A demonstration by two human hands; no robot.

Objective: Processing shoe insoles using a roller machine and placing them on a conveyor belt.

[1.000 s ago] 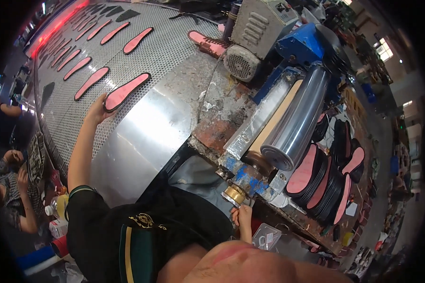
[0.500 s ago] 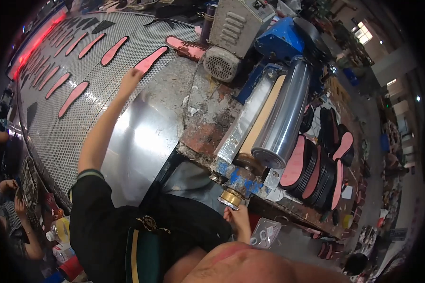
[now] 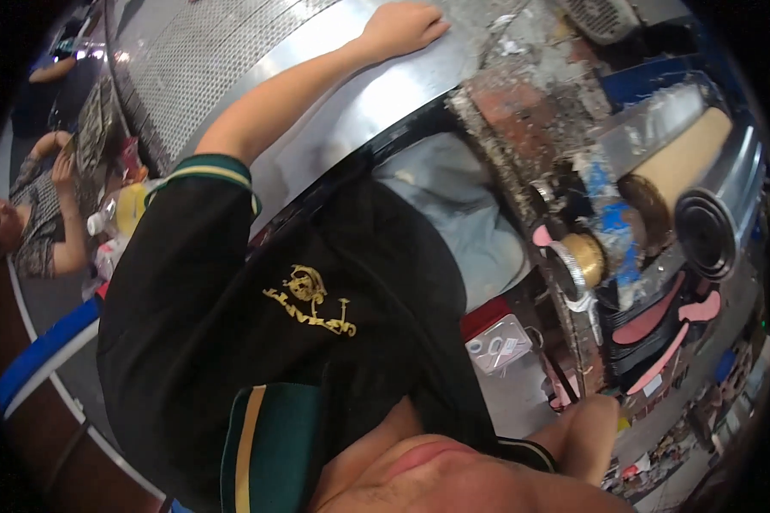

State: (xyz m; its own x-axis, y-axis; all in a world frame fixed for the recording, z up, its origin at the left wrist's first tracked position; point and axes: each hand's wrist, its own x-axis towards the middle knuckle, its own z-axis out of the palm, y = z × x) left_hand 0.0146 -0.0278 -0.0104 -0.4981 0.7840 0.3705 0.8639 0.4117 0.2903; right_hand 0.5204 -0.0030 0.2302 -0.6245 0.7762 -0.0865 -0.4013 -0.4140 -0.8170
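Note:
My left hand (image 3: 402, 27) is over the bare sheet-metal plate (image 3: 316, 94) at the top, its fingers curled in and no object showing in them. My right arm (image 3: 583, 432) bends at the lower right; its hand cannot be seen. Right of the plate stands the roller machine, with a shiny metal roller (image 3: 723, 201), a tan roller (image 3: 684, 154) and a brass-coloured knob (image 3: 583, 259) at its near end. Beyond the knob, pink-topped insoles (image 3: 652, 315) lie among black pieces.
A perforated metal surface (image 3: 205, 73) spreads at the upper left. A clear plastic box (image 3: 500, 344) sits low beside a red thing (image 3: 483, 318). Another person (image 3: 47, 205) is at the far left, near a bottle of yellow liquid (image 3: 130, 209). A worn machine edge (image 3: 488, 128) borders the plate.
The view has swung down and left. My left hand has left the pink insole on the perforated surface and come back over the plate. My right hand has moved off the brass-coloured knob, out of sight.

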